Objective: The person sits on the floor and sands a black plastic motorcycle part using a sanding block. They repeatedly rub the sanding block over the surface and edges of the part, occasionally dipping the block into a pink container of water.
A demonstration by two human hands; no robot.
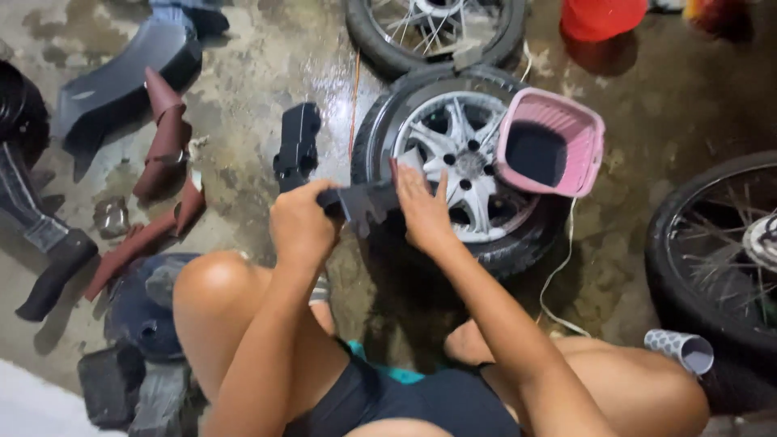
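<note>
I hold a dark grey plastic panel piece in front of me, above my knees. My left hand grips its left end with closed fingers. My right hand presses on its right end, fingers laid flat over it. Just beyond the piece lies a motorcycle wheel with a silver cast rim, flat on the wet concrete floor. A pink plastic basket leans tilted on the wheel's right side.
Another black part lies left of the wheel. Dark red fairing pieces and black body panels are scattered at the left. Spoked wheels lie at the top and right. A red container stands at the back.
</note>
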